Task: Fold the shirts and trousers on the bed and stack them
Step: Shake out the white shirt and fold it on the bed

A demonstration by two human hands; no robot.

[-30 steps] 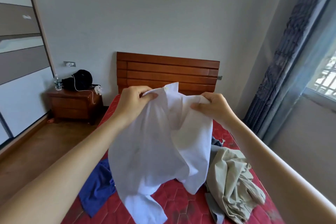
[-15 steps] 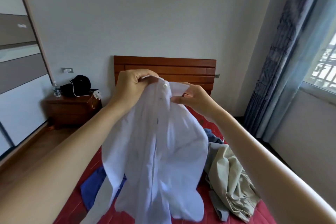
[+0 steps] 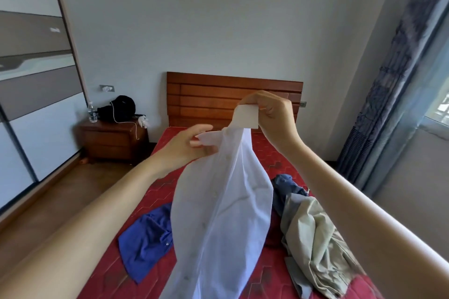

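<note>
A white button-up shirt (image 3: 218,213) hangs in the air over the red bed (image 3: 272,160). My right hand (image 3: 272,114) pinches its collar at the top, in front of the headboard. My left hand (image 3: 192,148), lower and to the left, holds the other collar tip between thumb and fingers. On the mattress lie a blue shirt (image 3: 145,235) at the left, beige trousers (image 3: 318,245) at the right and a dark blue garment (image 3: 286,184) behind them.
A wooden headboard (image 3: 218,94) stands against the far wall. A nightstand (image 3: 111,138) with a black bag (image 3: 121,110) and a water bottle (image 3: 92,114) is left of the bed. A wardrobe (image 3: 29,104) lines the left wall; curtains (image 3: 393,80) hang at the right.
My right hand has risen with the collar and my left hand has dropped lower, so the shirt now hangs long and narrow. The view has tilted down toward the bed.
</note>
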